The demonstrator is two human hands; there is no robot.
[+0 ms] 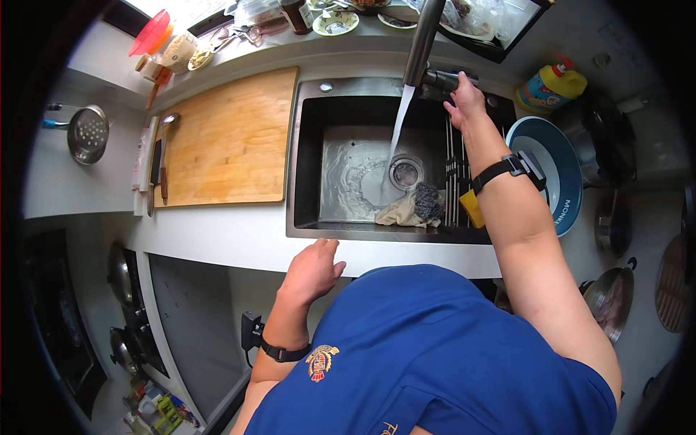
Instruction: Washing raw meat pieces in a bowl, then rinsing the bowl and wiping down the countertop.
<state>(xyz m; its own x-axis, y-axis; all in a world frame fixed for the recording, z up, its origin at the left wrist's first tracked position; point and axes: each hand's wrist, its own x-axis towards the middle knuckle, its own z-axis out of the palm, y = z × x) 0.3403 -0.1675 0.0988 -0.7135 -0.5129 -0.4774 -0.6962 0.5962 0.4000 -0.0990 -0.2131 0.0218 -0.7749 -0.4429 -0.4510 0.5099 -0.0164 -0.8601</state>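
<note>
Water runs from the metal faucet into the black-rimmed sink, by the drain strainer. My right hand is at the faucet's side handle, thumb and fingers apart; whether it grips the handle is not clear. A beige cloth and a dark grey scrubber lie in the sink's near right corner. A rolling drain rack spans its right part, with a yellow sponge beside my right forearm. My left hand holds nothing, near the front counter edge.
Left of the sink lies a wooden cutting board, with a knife and a ladle along its left side. A blue basin and a yellow detergent bottle stand right. Dishes and jars line the ledge behind.
</note>
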